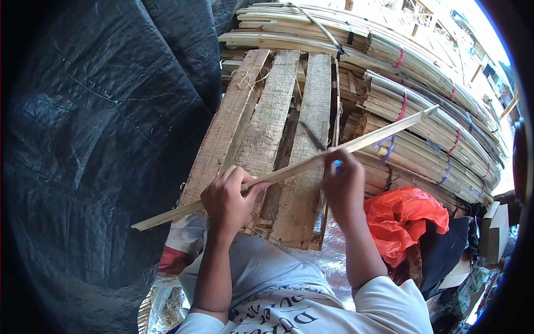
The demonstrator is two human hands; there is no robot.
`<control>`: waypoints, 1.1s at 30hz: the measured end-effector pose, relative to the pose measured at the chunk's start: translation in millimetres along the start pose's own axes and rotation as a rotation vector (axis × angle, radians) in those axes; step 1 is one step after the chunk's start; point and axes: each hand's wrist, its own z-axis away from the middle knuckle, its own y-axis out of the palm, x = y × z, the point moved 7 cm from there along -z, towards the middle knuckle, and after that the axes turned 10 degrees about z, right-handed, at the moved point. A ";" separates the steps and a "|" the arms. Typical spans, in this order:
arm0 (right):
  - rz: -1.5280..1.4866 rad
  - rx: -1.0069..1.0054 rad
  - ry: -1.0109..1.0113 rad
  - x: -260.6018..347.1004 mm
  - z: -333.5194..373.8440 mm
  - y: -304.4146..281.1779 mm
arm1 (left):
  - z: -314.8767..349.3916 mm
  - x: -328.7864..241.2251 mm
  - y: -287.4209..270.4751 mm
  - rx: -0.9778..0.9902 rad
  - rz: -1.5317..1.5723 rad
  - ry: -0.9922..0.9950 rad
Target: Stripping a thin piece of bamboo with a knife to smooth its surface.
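A long, pale split strip, of bamboo or wood, (295,168) slants across the slatted wooden bench (268,119), its far end up to the right and its near end down to the left. My left hand (228,197) is closed around the strip left of its middle. In my right hand (344,177) is a knife, closed in the fingers against the strip; its dark narrow blade (313,136) points up and left over the slats. The knife's handle is mostly hidden by my fingers, with a bit of blue showing there.
Bundles of strips (411,106), tied with red and blue bands, are stacked at the back right. A black plastic sheet (105,145) hangs along the left. Beside my right forearm lies a red plastic bag (403,217). Thin shavings (250,80) lie on the bench's far end.
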 end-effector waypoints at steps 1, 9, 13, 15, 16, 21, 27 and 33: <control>0.004 0.063 -0.027 7.9 8.6 9.6 | 0.8 1.9 -0.6 -0.002 -0.003 -0.009; -0.039 0.056 -0.087 9.7 4.4 10.4 | 1.2 1.7 -1.7 0.012 -0.021 0.004; 0.111 0.033 0.120 3.7 -3.5 -4.1 | -0.3 -0.5 -1.4 0.004 -0.021 0.019; -0.025 0.062 -0.072 19.0 15.8 13.1 | 0.7 0.5 -1.2 0.000 -0.029 0.017; -0.033 0.151 -0.016 17.0 9.3 12.8 | 1.4 2.7 -1.8 -0.004 -0.013 0.004; 0.028 0.233 0.085 20.8 10.9 10.9 | 1.3 3.9 -2.4 0.001 0.011 -0.016; 0.085 0.165 0.190 11.5 -0.5 0.5 | 1.2 4.0 -4.0 0.004 -0.009 -0.025; 0.202 0.299 -0.012 12.7 -11.9 -1.4 | 4.4 2.5 -4.4 -0.029 -0.013 0.035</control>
